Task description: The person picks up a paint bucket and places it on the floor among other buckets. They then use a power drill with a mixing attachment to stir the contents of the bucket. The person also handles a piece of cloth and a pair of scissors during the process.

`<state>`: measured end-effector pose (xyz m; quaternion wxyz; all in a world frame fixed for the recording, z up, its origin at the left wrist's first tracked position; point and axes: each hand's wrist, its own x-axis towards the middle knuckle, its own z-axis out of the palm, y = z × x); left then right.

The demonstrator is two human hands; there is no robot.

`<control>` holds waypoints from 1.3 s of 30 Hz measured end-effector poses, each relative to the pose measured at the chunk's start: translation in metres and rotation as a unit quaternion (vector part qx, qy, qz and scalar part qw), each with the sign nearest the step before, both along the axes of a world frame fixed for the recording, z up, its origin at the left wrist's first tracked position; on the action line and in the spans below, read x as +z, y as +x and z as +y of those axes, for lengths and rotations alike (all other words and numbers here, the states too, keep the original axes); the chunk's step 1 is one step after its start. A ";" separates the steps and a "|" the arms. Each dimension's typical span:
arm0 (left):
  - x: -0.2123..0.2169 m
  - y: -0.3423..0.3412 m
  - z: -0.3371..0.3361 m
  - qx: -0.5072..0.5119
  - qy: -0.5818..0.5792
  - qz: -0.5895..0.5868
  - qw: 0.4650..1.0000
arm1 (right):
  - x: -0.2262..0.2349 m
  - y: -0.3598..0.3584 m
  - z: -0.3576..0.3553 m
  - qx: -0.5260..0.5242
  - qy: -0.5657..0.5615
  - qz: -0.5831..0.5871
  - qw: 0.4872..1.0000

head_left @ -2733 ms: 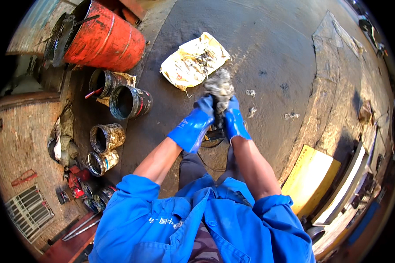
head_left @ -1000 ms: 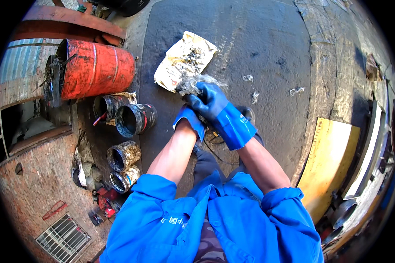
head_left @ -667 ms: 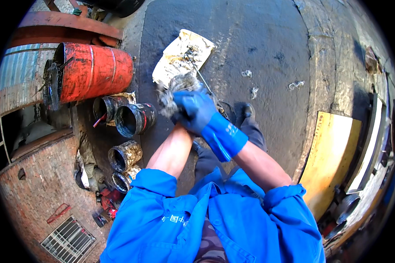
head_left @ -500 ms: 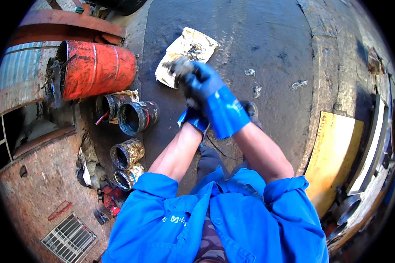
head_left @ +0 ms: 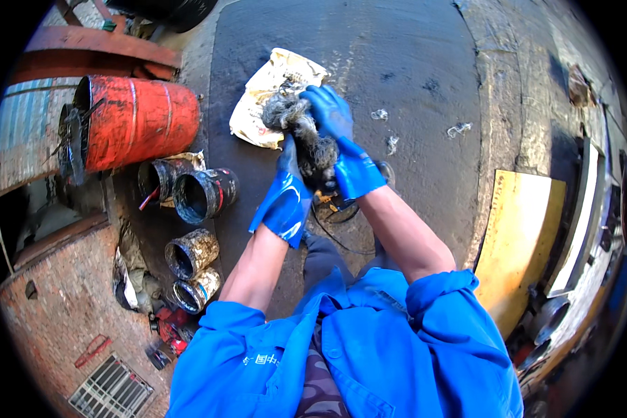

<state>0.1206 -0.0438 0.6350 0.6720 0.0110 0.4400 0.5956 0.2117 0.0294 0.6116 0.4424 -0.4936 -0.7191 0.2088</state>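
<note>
Both hands wear blue gloves and meet over a grey wad (head_left: 306,132) of fibrous waste, held up in front of the person above the dark floor (head_left: 404,63). The right hand (head_left: 331,115) is clenched over the top of the wad, fingers curled down around its upper end; the left hand (head_left: 289,177) grips it from below and beside, palm against the lower part, so the wad runs between the two gloves — pinched at both ends. Just beyond the wad lies a stained yellowish sack (head_left: 272,94), flat on the floor, its near edge hidden behind the hands. Under the wrists a dark round part (head_left: 341,205) with a thin cable looping off it sits on the floor; what it is cannot be told. A few pale scraps (head_left: 460,129) lie well apart to the right. To the left a red drum (head_left: 129,122) lies on its side, and near it stand four open, dirty cans (head_left: 202,195) — two black ones beside the drum, two smaller ones closer to the person. A yellow board (head_left: 519,237) lies at the right. The forearms are bare, blue sleeves (head_left: 439,306) rolled up to the elbows.
</note>
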 end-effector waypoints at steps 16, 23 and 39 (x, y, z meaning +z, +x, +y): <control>-0.027 0.018 -0.006 -0.109 0.016 0.427 0.897 | -0.097 0.007 -0.007 0.004 -0.267 -0.109 0.957; -0.023 -0.017 0.007 -0.023 -0.052 0.062 0.996 | -0.021 0.041 -0.022 0.114 -0.469 0.154 0.862; -0.134 -0.092 -0.009 -0.438 0.198 0.677 0.557 | 0.034 0.023 -0.078 0.088 -0.371 0.437 0.815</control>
